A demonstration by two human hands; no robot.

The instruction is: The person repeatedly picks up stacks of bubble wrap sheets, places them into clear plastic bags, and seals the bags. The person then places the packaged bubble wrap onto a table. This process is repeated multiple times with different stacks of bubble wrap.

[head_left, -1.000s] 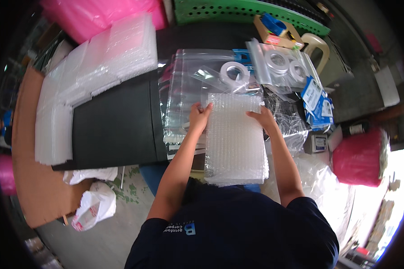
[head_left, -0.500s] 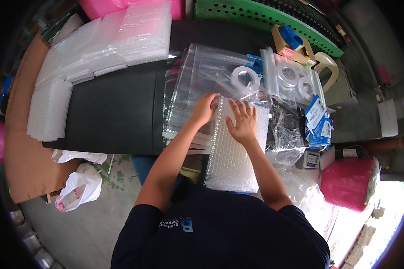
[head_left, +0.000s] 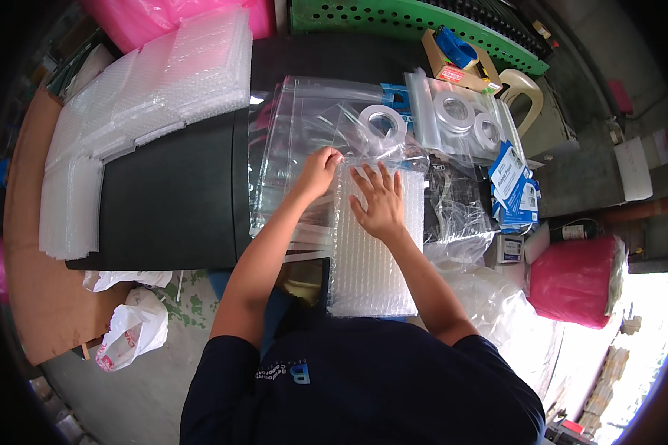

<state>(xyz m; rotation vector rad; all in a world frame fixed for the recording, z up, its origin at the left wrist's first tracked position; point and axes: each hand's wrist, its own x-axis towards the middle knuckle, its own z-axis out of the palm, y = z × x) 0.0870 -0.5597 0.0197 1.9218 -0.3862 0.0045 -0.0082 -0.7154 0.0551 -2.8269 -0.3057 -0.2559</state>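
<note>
A folded piece of bubble wrap (head_left: 371, 274) lies lengthwise before me, its near end hanging over the table edge by my body. My right hand (head_left: 381, 208) rests flat on its upper part, fingers spread. At the far left corner, my left hand (head_left: 319, 174) is closed in a pinch on the bubble wrap; the fingertips partly hide the grip. Clear plastic bags (head_left: 304, 111) are spread beneath and beyond it. A roll of tape (head_left: 383, 108) lies on the plastic just past my hands.
Stacked bubble wrap pieces (head_left: 156, 85) cover the table's far left. More tape rolls (head_left: 453, 104), a small cardboard box (head_left: 464, 74) and blue printed packets (head_left: 512, 182) sit at right. A green perforated rail (head_left: 416, 22) runs along the back; a pink bundle (head_left: 575, 282) stands at lower right.
My left fingers have drawn into a tighter pinch at the bubble wrap's corner. My right hand stays flat on it. The whole view has shifted slightly.
</note>
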